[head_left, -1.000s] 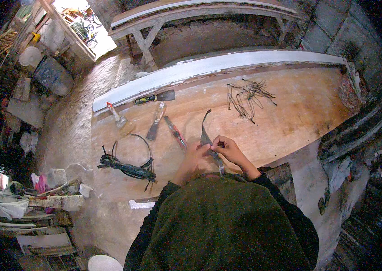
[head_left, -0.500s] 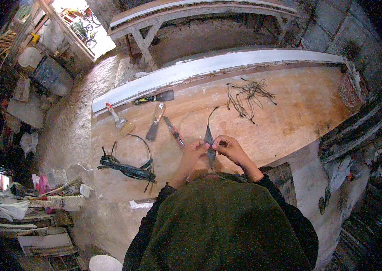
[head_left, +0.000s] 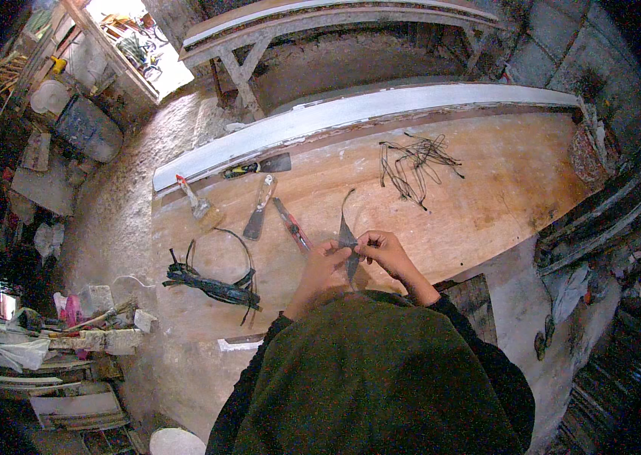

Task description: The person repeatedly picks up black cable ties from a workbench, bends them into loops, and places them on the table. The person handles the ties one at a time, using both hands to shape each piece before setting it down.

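Between both hands, above the near edge of the wooden board [head_left: 320, 174], is a thin dark strip [head_left: 346, 233] with a pointed, string-like far end. My left hand [head_left: 326, 262] pinches it from the left. From the right, my right hand [head_left: 383, 250] grips it close beside the left fingertips. Just left of my left hand lies a red and black utility knife [head_left: 292, 225]. A bundle of dark strips [head_left: 214, 284] rests farther left, its loose ends curling outward. Thin dark strings [head_left: 419, 168] lie tangled beyond my right hand.
A putty knife [head_left: 260, 207], a paintbrush [head_left: 199, 203] and a second scraper [head_left: 258, 165] lie on the board's left part. Along its far edge runs a long white plank [head_left: 366, 108]. A wooden bench [head_left: 237, 76] stands behind, and a blue barrel [head_left: 89, 127] at far left.
The strip's far tip has swung slightly left and toward me. Both hands stay nearly in place, still pinching it, with a small shift of the fingers.
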Demonstrator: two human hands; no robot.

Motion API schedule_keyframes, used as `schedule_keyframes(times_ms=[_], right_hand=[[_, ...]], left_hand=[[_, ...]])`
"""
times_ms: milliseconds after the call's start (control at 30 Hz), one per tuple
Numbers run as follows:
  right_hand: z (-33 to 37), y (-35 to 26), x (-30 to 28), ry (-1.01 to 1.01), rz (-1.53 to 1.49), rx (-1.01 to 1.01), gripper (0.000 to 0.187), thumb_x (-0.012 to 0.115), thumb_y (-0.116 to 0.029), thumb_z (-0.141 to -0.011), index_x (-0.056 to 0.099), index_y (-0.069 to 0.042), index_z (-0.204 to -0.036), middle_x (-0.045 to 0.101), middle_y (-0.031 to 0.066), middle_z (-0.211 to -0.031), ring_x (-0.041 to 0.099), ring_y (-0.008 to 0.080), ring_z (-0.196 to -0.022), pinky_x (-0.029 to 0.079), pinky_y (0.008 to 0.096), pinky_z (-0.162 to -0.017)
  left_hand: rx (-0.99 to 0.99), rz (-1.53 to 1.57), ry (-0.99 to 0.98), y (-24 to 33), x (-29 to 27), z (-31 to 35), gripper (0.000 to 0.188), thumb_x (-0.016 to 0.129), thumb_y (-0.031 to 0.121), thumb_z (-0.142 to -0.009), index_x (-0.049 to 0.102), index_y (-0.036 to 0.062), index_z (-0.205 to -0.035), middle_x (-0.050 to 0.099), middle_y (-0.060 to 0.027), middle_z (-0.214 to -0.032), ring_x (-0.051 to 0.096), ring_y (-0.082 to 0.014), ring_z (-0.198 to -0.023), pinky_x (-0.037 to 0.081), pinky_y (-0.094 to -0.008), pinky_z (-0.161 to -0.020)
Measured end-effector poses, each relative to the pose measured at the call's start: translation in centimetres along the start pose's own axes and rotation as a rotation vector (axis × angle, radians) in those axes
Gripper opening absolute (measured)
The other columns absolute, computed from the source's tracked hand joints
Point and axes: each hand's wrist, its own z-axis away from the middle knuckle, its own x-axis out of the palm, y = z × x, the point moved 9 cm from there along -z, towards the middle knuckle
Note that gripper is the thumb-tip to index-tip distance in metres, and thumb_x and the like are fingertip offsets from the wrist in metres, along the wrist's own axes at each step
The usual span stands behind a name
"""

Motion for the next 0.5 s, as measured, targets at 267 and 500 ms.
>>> schedule_keyframes(times_ms=[267, 500], right_hand=[[0.7, -3.0, 0.0, 0.076, 0.18, -0.148, 0.008, 0.059, -0.01, -0.071, 0.057, -0.002, -0.072, 0.057, 0.0031, -0.064, 0.052, 0.009, -0.056, 0.044, 0.0224, -0.052], [1.3, -4.6, 0.2, 0.125, 0.354, -0.282, 0.012, 0.061, -0.012, -0.066, 0.055, -0.002, -0.072, 0.056, 0.0065, -0.065, 0.054, 0.0136, -0.059, 0.043, 0.0271, -0.053]], left_hand=[[0.225, -0.413, 0.113, 6.0, 1.4, 2.3, 0.007, 0.061, 0.008, -0.074, 0.058, 0.0022, -0.076, 0.056, -0.0003, -0.068, 0.05, -0.0081, -0.063, 0.04, -0.021, -0.058], [0.242, -0.547, 0.139, 6.7, 1.9, 2.9, 0.009, 0.059, 0.01, -0.074, 0.058, 0.002, -0.078, 0.056, -0.0016, -0.069, 0.05, -0.0095, -0.066, 0.04, -0.0226, -0.061]])
